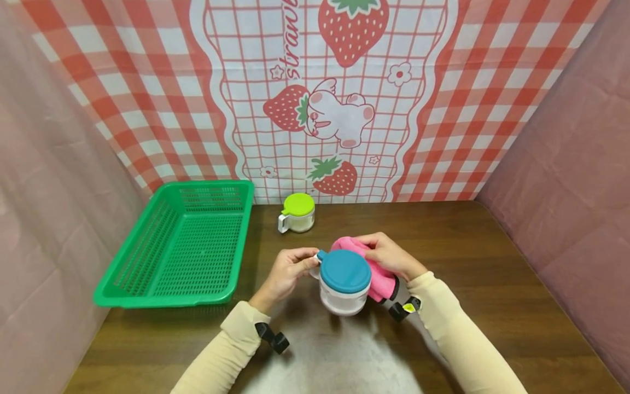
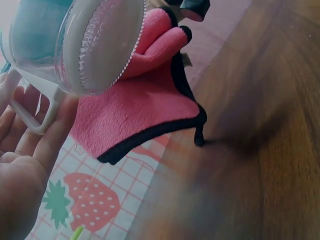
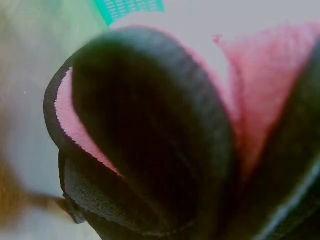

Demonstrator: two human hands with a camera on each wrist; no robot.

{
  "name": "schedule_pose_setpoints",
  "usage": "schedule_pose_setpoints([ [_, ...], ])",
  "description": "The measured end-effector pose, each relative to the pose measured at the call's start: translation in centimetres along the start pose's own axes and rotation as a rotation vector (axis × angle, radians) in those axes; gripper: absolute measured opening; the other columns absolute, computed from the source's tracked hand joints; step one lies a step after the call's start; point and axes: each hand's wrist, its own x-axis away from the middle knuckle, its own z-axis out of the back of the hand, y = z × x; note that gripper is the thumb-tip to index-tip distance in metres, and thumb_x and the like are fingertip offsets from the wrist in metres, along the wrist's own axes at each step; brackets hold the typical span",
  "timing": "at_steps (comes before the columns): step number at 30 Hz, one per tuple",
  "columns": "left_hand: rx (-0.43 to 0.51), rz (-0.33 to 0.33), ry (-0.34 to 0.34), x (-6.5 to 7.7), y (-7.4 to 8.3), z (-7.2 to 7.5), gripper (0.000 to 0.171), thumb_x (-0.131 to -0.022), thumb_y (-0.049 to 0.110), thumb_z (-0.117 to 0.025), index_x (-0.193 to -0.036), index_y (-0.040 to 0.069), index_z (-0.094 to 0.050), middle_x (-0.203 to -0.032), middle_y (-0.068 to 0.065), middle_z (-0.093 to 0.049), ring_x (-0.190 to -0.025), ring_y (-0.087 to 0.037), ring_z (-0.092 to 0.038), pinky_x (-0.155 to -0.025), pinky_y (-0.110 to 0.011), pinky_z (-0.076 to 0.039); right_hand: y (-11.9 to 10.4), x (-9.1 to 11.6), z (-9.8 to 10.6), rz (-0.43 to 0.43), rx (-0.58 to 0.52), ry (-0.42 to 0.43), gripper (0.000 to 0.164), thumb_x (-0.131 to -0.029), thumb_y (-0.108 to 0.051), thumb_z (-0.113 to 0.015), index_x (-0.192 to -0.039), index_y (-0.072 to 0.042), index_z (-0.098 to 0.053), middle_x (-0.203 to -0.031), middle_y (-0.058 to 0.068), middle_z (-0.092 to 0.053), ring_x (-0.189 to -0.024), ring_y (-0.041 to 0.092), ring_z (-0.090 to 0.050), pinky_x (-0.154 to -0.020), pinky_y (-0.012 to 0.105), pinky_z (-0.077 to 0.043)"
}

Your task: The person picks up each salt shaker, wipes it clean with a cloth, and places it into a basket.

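Observation:
A clear jar with a blue lid (image 1: 346, 271) and a white handle (image 2: 37, 100) is held up above the table. My left hand (image 1: 289, 272) grips it by that handle, fingers curled through and around it. In my right hand (image 1: 391, 256) is a pink cloth (image 1: 381, 280) with black edging, which lies against the jar's right side. The left wrist view shows the jar's pale base (image 2: 112, 45) tilted toward the camera, with the cloth (image 2: 135, 107) hanging behind it. Folds of the cloth (image 3: 272, 75) fill most of the right wrist view and hide the right fingers there.
A green plastic basket (image 1: 239, 241) stands at the left of the brown wooden table (image 1: 472, 241). Near the back wall is a smaller clear jar with a lime-green lid (image 1: 298, 204). A strawberry-print checked cloth (image 1: 315, 65) hangs behind, and pink drapes (image 1: 561, 137) flank both sides.

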Motion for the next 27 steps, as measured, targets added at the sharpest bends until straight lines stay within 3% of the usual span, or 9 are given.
schedule_pose_setpoints([
  [5, -0.029, 0.013, -0.007, -0.1, 0.1, -0.6, 0.048, -0.090, 0.017, -0.069, -0.110, -0.024, -0.055, -0.089, 0.011, -0.072, -0.080, -0.002, -0.065, -0.070, -0.018, -0.057, -0.1, -0.6, -0.2, 0.038, 0.008, -0.033, 0.037, -0.089, 0.000, -0.059, -0.126, 0.006, -0.061, -0.115, 0.025, -0.067, -0.092, 0.009, -0.061, -0.078, 0.022, -0.054],
  [8, -0.064, 0.011, -0.019, -0.2, 0.0, -0.9, 0.051, -0.092, 0.011, -0.065, -0.112, -0.032, -0.046, -0.087, 0.013, -0.071, -0.078, -0.001, -0.063, -0.068, -0.016, -0.055, -0.1, -0.9, -0.3, 0.038, 0.010, -0.056, 0.036, -0.090, -0.004, -0.061, -0.125, 0.004, -0.062, -0.114, 0.023, -0.068, -0.092, 0.013, -0.062, -0.079, 0.024, -0.055],
  [15, -0.110, -0.007, -0.030, -0.2, -0.2, -1.3, 0.034, -0.092, -0.006, -0.055, -0.111, -0.033, -0.047, -0.086, 0.016, -0.071, -0.075, 0.001, -0.062, -0.064, -0.014, -0.052, -0.1, -1.2, -0.8, 0.044, 0.042, -0.077, 0.034, -0.091, -0.010, -0.064, -0.124, 0.000, -0.065, -0.108, 0.019, -0.071, -0.090, 0.019, -0.062, -0.078, 0.027, -0.056],
  [27, -0.107, 0.007, 0.009, -0.1, 0.1, -1.3, 0.043, -0.093, 0.003, -0.061, -0.113, -0.032, -0.047, -0.086, 0.016, -0.071, -0.076, 0.000, -0.062, -0.066, -0.016, -0.053, 0.1, -1.1, -0.5, 0.043, 0.048, 0.051, 0.028, -0.093, -0.008, -0.062, -0.117, 0.005, -0.067, -0.110, 0.022, -0.068, -0.093, 0.015, -0.058, -0.080, 0.022, -0.051],
])
